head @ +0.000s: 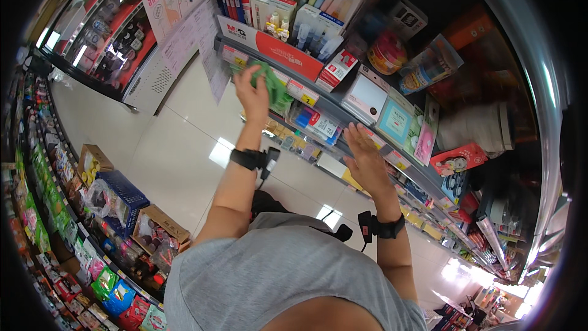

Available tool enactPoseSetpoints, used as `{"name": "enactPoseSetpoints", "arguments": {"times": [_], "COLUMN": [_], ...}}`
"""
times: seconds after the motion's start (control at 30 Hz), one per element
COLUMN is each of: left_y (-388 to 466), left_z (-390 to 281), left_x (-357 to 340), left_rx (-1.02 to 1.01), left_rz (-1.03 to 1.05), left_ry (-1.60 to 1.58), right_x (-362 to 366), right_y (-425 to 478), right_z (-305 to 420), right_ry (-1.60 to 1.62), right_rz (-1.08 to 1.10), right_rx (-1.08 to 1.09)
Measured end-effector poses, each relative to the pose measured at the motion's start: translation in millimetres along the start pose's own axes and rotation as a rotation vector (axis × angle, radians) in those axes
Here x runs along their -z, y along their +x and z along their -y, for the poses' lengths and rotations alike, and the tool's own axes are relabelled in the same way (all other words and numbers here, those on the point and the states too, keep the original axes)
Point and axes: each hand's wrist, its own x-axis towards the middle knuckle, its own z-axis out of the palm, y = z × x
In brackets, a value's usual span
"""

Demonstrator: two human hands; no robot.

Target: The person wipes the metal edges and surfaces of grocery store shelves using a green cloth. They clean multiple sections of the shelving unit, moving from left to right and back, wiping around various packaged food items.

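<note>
My left hand [252,94] grips a crumpled green cloth [272,86] against the price-label strip of a store shelf [280,65]. Over the lower shelf edge, my right hand [369,161] is spread flat and holds nothing; its fingertips are at or just in front of the price strip, and contact is hard to tell. Between the hands, one tier down, lies a clear pack of blue-capped markers [317,122]. Directly above the cloth stand a box of pens [234,2] and a red-and-white display strip [271,48]. Notebooks [395,119] lie above my right hand.
A drinks display [105,32] stands at upper left, with a hanging paper sheet [183,46] beside it. On the tiled floor [170,156] at left are a blue plastic crate [124,197] and a cardboard box of bottles [158,232]. Snack shelves [50,179] line the left rim.
</note>
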Motion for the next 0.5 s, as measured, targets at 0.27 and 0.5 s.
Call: {"name": "enactPoseSetpoints", "arguments": {"times": [0.27, 0.5], "left_y": [79, 20], "left_z": [45, 10], "left_x": [23, 2], "left_rx": [0.107, -0.014], "left_rz": [-0.245, -0.101], "left_ry": [0.121, 0.066], "right_x": [-4, -5], "right_y": [1, 1], "right_z": [-3, -3], "right_ry": [0.006, -0.009], "right_rz": [-0.023, -0.037], "right_rx": [0.010, 0.031]}}
